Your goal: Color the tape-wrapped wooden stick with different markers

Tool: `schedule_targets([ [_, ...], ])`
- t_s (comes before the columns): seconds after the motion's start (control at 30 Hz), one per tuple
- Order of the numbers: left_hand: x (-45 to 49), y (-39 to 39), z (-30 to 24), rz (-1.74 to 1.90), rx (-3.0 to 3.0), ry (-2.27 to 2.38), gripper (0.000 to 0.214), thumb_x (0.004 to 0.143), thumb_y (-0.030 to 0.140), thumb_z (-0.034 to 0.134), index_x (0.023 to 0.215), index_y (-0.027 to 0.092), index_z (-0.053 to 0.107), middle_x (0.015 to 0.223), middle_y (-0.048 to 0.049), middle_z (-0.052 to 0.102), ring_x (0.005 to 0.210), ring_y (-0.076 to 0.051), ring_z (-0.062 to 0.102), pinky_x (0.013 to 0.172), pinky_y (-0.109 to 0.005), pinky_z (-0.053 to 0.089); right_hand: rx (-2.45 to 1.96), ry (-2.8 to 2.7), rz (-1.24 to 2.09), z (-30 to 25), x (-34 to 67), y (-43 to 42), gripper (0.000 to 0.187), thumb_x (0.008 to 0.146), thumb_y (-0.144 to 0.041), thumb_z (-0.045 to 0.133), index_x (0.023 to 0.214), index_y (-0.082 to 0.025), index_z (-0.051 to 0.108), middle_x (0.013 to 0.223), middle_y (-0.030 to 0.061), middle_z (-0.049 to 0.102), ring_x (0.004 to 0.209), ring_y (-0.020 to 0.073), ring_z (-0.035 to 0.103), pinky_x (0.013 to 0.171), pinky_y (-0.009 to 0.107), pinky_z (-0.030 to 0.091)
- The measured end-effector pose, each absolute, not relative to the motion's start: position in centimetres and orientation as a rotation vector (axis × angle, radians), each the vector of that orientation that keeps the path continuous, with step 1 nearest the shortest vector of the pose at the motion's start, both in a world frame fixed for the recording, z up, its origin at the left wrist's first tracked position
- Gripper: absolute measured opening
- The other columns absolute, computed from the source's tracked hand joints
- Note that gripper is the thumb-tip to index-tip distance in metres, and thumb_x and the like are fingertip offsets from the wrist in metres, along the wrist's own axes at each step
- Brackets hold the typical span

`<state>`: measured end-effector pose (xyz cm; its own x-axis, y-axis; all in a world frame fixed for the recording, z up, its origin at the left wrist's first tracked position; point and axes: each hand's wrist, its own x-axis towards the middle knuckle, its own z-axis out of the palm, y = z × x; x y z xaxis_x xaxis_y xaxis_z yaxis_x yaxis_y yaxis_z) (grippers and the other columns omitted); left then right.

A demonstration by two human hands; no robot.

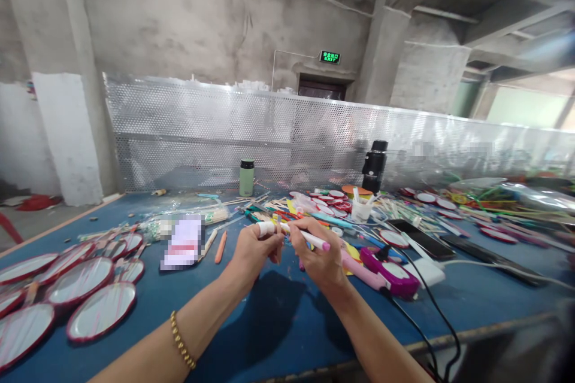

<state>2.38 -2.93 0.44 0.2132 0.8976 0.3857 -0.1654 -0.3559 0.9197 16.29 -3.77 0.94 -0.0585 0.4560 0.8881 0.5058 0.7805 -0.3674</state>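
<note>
In front of me, over the blue table [215, 311], my two hands almost meet. My right hand [317, 251] grips a white marker with a pink end [317, 241], its other end pointing toward the left hand. My left hand [258, 251] is closed in a pinch, and a white wrapping or sleeve [266, 228] shows at its index finger. Whatever the left fingers pinch is too small and blurred to name. A gold bead bracelet [182, 340] circles the left wrist. Just right of the right hand lies a purple device with a pink handle [390, 275].
Several red-rimmed oval discs [102, 312] lie at the left, near a phone-like object [183, 242] and an orange stick [221, 247]. A green bottle [247, 178] and a black flask [374, 167] stand behind. A white cup [360, 209], a black phone [422, 238] and cables [426, 284] occupy the right.
</note>
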Motion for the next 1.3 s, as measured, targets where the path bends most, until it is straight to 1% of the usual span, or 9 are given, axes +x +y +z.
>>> schedule_targets([
  [0.27,2.35,-2.74,0.27,1.36,1.468,0.742,0.017,0.073,0.028,0.065,0.062,0.015,0.062,0.044,0.0022,0.056,0.042,-0.01,0.048,0.047,-0.023,0.04,-0.801,-1.653,-0.052,1.05,16.46,-3.94,0.017,0.088,-0.028,0.054,0.075,-0.02,0.061,0.059,-0.0014,0.06,0.046,0.0096,0.053,0.044,0.021,0.042],
  [0.53,2.43,-2.81,0.28,1.345,1.505,0.737,0.021,0.074,0.028,0.063,0.058,0.015,0.059,0.044,0.0016,0.055,0.043,-0.01,0.047,0.047,-0.023,0.04,-0.747,-1.689,-0.114,0.95,16.33,-3.65,0.017,0.089,-0.024,0.052,0.076,-0.019,0.062,0.06,-0.0015,0.06,0.048,0.0093,0.054,0.048,0.022,0.043],
  [0.67,2.4,-2.65,0.19,1.345,1.488,0.748,0.018,0.073,0.028,0.064,0.062,0.015,0.06,0.044,0.0022,0.055,0.042,-0.01,0.047,0.047,-0.022,0.04,-0.772,-1.661,-0.099,0.97,16.41,-3.69,0.017,0.089,-0.025,0.054,0.075,-0.019,0.061,0.062,-0.001,0.061,0.049,0.0093,0.054,0.046,0.021,0.042],
  [0.87,2.47,-2.55,0.17,1.343,1.478,0.757,0.019,0.071,0.03,0.065,0.062,0.014,0.061,0.043,0.0021,0.055,0.041,-0.01,0.047,0.046,-0.022,0.04,-0.777,-1.656,-0.08,1.07,16.45,-3.86,0.017,0.089,-0.026,0.054,0.076,-0.019,0.061,0.061,-0.0013,0.061,0.047,0.0087,0.053,0.044,0.02,0.041],
  [1.0,2.5,-2.56,0.24,1.347,1.478,0.766,0.018,0.071,0.03,0.065,0.064,0.014,0.062,0.043,0.0023,0.055,0.041,-0.01,0.047,0.046,-0.022,0.04,-0.744,-1.662,-0.116,0.93,16.36,-3.58,0.016,0.088,-0.024,0.054,0.076,-0.019,0.062,0.06,-0.0016,0.061,0.047,0.0085,0.053,0.045,0.02,0.041],
  [1.2,2.46,-2.52,0.2,1.358,1.46,0.773,0.019,0.07,0.03,0.064,0.06,0.016,0.057,0.043,0.0026,0.054,0.041,-0.01,0.048,0.047,-0.023,0.04,-0.762,-1.654,-0.084,1.0,16.41,-3.59,0.015,0.088,-0.024,0.054,0.076,-0.019,0.062,0.062,-0.0008,0.062,0.05,0.0099,0.056,0.048,0.021,0.043],
  [1.3,2.44,-2.55,0.21,1.362,1.461,0.774,0.018,0.069,0.03,0.065,0.062,0.015,0.059,0.043,0.0026,0.055,0.041,-0.01,0.048,0.047,-0.023,0.041,-0.73,-1.664,-0.104,0.97,16.46,-3.54,0.014,0.088,-0.023,0.055,0.076,-0.019,0.062,0.062,-0.001,0.063,0.049,0.0091,0.055,0.049,0.021,0.044],
])
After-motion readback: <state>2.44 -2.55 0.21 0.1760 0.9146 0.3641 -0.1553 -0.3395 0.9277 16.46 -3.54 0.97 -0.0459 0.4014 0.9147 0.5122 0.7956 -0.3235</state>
